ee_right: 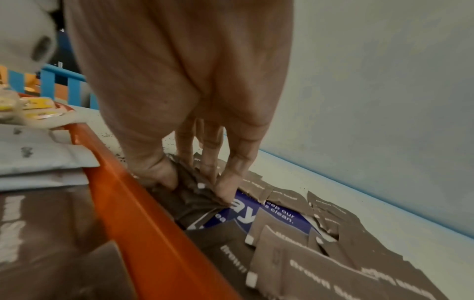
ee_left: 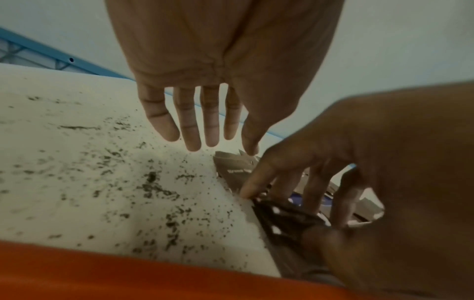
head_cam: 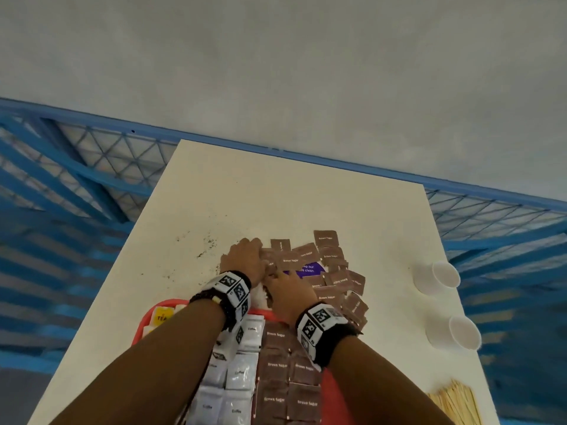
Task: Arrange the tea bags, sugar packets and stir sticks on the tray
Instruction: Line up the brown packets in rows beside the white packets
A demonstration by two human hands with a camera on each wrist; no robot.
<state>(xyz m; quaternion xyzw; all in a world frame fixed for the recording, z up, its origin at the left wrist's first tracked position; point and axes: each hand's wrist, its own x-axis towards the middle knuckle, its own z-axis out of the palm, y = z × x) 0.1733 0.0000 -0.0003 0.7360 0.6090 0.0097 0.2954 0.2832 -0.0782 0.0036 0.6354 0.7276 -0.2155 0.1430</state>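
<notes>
A loose heap of brown sugar packets (head_cam: 329,273) lies on the white table beyond the orange tray (head_cam: 143,321). The tray holds rows of brown sugar packets (head_cam: 288,381), white packets (head_cam: 241,372) and yellow tea bags (head_cam: 161,316). My right hand (ee_right: 196,188) pinches a brown sugar packet (ee_right: 191,192) between thumb and fingers at the heap's near-left edge, just past the tray rim (ee_right: 143,223). My left hand (head_cam: 247,256) is stretched flat at the heap's left side, fingers straight, its thumb touching a packet (ee_left: 231,166). Wooden stir sticks (head_cam: 457,403) lie at the near right.
Two white paper cups (head_cam: 441,277) (head_cam: 463,332) lie on their sides at the table's right edge. A purple sticker (head_cam: 308,269) shows under the heap. Dark crumbs (ee_left: 153,192) speckle the table left of the hands. A blue lattice railing (head_cam: 101,154) runs behind.
</notes>
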